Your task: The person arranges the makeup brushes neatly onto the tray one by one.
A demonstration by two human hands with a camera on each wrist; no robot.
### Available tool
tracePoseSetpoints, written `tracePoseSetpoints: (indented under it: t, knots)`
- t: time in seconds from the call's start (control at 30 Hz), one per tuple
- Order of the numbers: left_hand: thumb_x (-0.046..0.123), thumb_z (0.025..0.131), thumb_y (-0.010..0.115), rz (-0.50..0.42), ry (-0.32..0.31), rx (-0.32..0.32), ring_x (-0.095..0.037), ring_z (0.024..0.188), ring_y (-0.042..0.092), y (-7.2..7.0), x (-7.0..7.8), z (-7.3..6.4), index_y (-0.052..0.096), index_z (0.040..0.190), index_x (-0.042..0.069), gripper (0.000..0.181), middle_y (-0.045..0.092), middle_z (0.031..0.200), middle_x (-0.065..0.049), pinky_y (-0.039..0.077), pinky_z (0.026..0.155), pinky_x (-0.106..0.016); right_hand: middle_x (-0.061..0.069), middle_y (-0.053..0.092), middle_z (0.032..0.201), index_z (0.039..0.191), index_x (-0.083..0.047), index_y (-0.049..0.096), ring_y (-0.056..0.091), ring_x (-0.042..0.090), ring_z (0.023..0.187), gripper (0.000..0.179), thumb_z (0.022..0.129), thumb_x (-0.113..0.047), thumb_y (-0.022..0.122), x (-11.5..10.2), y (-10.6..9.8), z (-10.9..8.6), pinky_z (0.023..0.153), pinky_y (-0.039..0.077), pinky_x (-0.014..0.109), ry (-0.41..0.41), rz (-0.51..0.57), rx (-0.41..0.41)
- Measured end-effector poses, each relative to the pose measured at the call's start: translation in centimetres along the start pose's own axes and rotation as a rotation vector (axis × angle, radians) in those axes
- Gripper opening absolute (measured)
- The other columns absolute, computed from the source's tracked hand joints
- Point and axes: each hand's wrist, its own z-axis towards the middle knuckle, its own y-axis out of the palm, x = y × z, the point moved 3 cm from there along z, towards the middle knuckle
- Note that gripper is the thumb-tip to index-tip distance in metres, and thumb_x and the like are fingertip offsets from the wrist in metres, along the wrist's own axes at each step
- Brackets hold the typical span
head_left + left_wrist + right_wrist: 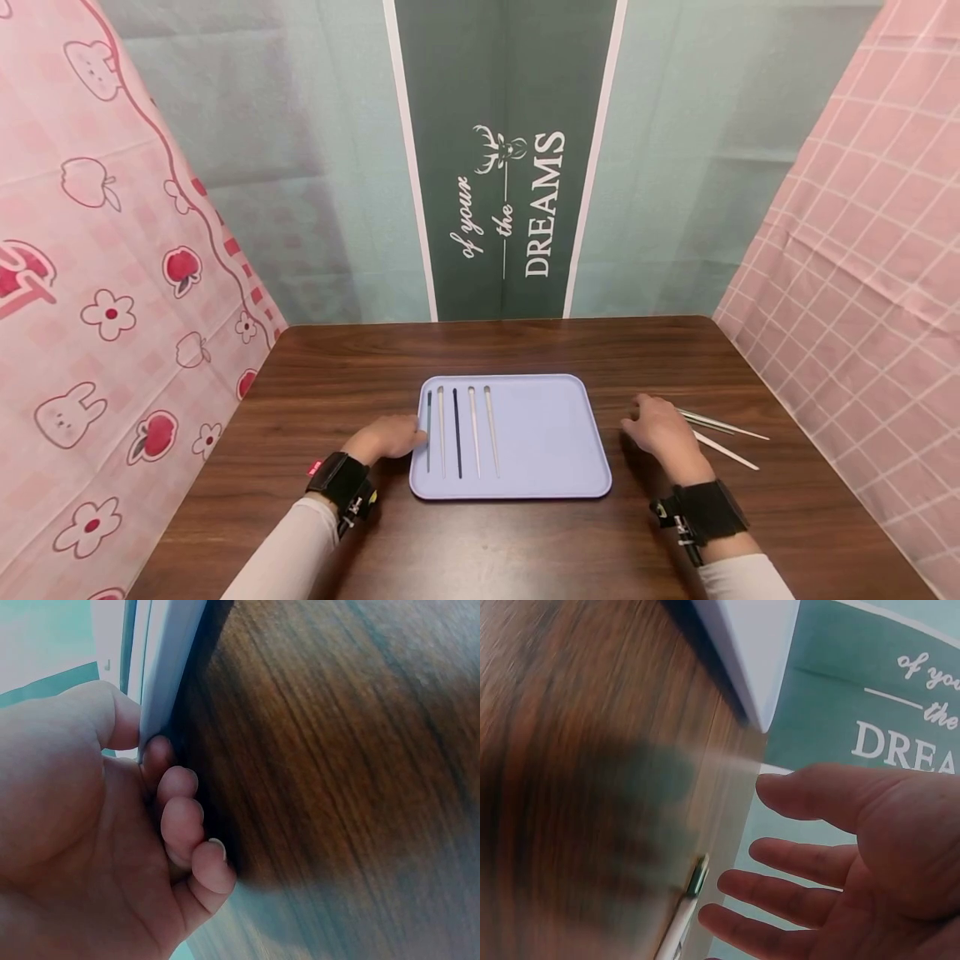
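While the tray (551,442) lies between the two hands, the loose brushes (726,451) are on the table (495,550), on the outer side of the right hand (662,431). This hand is therefore much nearer to them than the left hand (392,436), which is at the opposite edge of the tray. The long axis of the loose brushes goes from the right hand outward to the right and a little toward the person, whereas the five brushes (457,433) in the tray lie side by side, heads at the far edge, handles toward the person. The right hand has its fingers loosely extended, with the thumb apart, and has hold of nothing; whether it touches a brush, I cannot tell, because it hides their near ends. The left hand pinches the left rim of the tray between thumb and bent fingers.
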Motion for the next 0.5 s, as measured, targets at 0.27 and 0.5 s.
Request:
tracePoseSetpoints:
  t: [0.27,0.5]
  knots:
    - [0.025,0.097,0.052,-0.007,-0.015,-0.012,-0.023,0.081,0.052,0.2,-0.2,0.0,0.062,0.097,0.005,0.022,0.058,0.089,-0.007,0.046,0.081,-0.042,0.039,0.057,0.122,0.128,0.014,0.053,0.056,0.054,0.111,0.048,0.094,-0.019,0.062,1.4,-0.7,-0.5,0.086,0.048,0.06,0.009,-0.008,0.003]
    - [0.024,0.097,0.052,-0.004,-0.002,-0.006,-0.022,0.081,0.052,0.0,-0.1,0.0,0.061,0.095,0.006,0.021,0.057,0.089,-0.007,0.046,0.081,-0.041,0.039,0.057,0.122,0.127,0.013,0.053,0.055,0.055,0.112,0.049,0.093,-0.02,0.062,2.8,-0.8,-0.9,0.087,0.048,0.06,0.016,-0.028,0.012]
